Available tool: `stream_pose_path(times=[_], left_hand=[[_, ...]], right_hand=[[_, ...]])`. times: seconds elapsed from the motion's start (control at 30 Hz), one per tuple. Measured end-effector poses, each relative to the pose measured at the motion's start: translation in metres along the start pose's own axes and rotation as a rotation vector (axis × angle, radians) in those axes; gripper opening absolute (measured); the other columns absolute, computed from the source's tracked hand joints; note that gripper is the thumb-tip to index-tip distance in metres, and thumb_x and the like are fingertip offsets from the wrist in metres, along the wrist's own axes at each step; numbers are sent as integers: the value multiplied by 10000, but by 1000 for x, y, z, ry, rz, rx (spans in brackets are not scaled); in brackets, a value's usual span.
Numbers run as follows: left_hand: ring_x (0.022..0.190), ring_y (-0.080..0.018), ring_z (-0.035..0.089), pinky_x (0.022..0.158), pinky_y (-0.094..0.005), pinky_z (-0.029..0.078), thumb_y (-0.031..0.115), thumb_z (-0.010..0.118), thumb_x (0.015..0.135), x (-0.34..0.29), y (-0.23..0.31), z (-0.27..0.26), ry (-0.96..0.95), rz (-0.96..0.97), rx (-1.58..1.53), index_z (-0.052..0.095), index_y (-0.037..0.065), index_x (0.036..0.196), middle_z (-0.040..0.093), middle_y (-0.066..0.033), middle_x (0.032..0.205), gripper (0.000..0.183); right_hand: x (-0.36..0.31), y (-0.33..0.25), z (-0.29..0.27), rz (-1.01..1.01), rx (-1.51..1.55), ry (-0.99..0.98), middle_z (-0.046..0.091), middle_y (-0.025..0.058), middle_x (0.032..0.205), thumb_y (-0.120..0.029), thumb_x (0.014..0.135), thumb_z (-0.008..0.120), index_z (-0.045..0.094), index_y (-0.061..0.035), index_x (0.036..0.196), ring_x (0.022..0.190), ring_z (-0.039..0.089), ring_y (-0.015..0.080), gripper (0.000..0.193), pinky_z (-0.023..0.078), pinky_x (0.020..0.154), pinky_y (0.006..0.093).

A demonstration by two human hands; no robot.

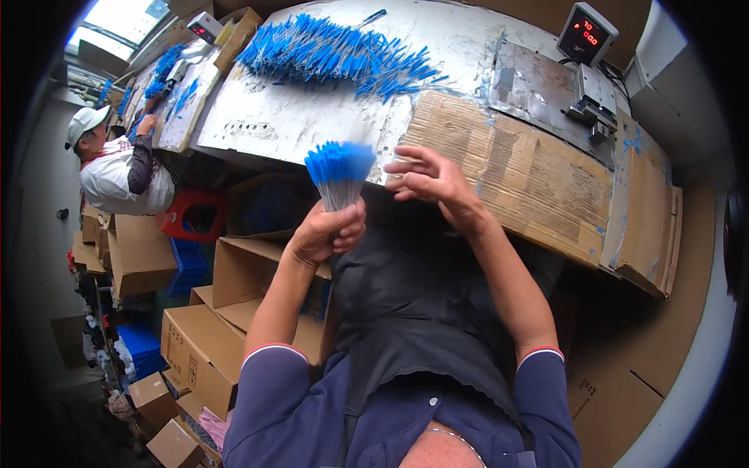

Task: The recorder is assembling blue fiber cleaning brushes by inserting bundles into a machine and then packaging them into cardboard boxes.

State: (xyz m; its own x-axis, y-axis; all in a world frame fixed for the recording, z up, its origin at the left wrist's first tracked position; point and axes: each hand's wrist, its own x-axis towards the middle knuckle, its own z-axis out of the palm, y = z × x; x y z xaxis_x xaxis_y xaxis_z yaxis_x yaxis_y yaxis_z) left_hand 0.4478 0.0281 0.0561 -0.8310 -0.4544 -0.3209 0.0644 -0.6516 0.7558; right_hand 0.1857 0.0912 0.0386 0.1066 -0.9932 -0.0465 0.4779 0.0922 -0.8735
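My left hand (331,230) is wrapped round a bundle of thin wire sticks with blue tips (340,165), held upright in front of the table edge. The tips fan out at the top and are slightly blurred on the right side. To the right of the bundle, my right hand (427,181) is raised with its fingers apart and nothing in them, near the edge of the cardboard sheet. On the table beyond lies a large heap of the same blue-tipped wire sticks (335,58), spread in a loose row.
Cardboard (515,171) covers the table's front right. Behind it sit a metal plate (538,90), a small fixture (594,109) and a box with a red display (587,34). Cartons (204,351) stand at left. A co-worker in a white cap (117,168) works at another table.
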Motion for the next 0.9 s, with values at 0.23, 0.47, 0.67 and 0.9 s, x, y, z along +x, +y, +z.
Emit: stream_pose_path(times=[0.23, 0.47, 0.67, 0.9], left_hand=[[460, -102, 420, 391, -241, 329, 302, 721, 964, 29, -49, 33, -173, -270, -117, 584, 47, 977, 423, 8, 610, 290], [434, -134, 463, 336, -272, 364, 307, 677, 996, 26, -58, 45, -300, -311, -289, 589, 36, 1023, 425, -9, 605, 286], [456, -147, 506, 350, -280, 392, 329, 666, 1000, 22, -68, 56, -333, -312, -375, 592, 39, 1031, 447, -14, 620, 301], [657, -161, 632, 560, -268, 503, 218, 817, 885, 27, -61, 55, 245, -38, 399, 605, 38, 1080, 625, -27, 800, 340]], right_hand=[[-10, 8, 30, 47, 330, -123, 632, 214, 1285, -181, 806, 809, 376, -8, 1538, 1132, 687, 345, 867, 567, 978, 459], [-26, 2, 34, 63, 476, -88, 586, 228, 1360, -60, 780, 775, 375, -49, 1539, 1131, 685, 369, 857, 600, 937, 505], [-29, 15, 29, 90, 572, -92, 566, 239, 1374, -1, 773, 748, 467, -63, 1422, 1019, 706, 326, 710, 640, 841, 473], [-22, 30, 44, -37, 396, 296, 622, 192, 1270, 114, 812, 687, 496, -53, 1322, 961, 720, 274, 570, 637, 829, 434]])
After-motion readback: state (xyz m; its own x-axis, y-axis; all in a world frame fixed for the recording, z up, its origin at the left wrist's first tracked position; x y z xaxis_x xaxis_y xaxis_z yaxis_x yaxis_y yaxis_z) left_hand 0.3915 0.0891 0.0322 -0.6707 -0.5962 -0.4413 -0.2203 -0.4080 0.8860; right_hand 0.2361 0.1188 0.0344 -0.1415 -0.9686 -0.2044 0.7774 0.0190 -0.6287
